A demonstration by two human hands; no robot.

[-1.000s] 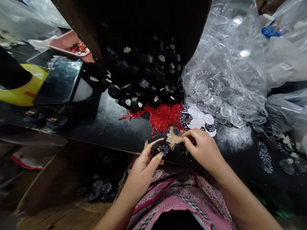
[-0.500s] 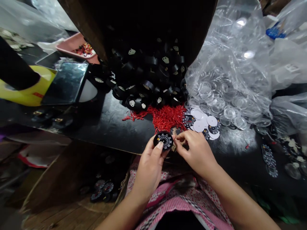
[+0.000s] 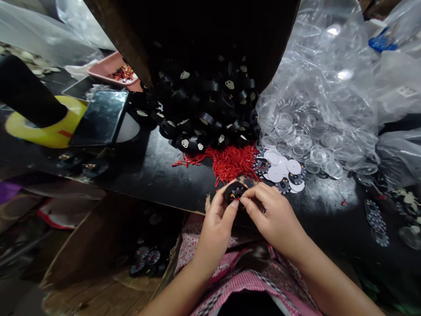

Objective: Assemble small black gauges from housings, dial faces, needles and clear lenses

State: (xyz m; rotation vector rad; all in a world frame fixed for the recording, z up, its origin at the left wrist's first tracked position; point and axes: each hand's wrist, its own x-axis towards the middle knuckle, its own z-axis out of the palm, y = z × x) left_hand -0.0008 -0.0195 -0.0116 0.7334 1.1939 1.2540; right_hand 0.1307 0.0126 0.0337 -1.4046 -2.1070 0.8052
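My left hand (image 3: 217,224) grips a small round black gauge (image 3: 234,192) with a printed dial face, held just above the near edge of the black table (image 3: 154,175). My right hand (image 3: 272,215) meets it from the right, thumb and forefinger pinched at the dial's face, most likely on a small red needle that the fingers hide. Just beyond the hands lies a heap of red needles (image 3: 230,160). To its right sits a small stack of dial discs (image 3: 283,171), some white side up.
A pile of black gauge housings (image 3: 204,109) spills from a dark box at the back. Clear plastic lenses (image 3: 305,136) fill a bag on the right. A phone (image 3: 100,117) leans on yellow tape (image 3: 46,129) at left. Finished gauges (image 3: 144,259) lie in a box below.
My left hand lifted the gauge off the table edge and tilted its face up. My right hand closed in from the right and now pinches at the dial face.
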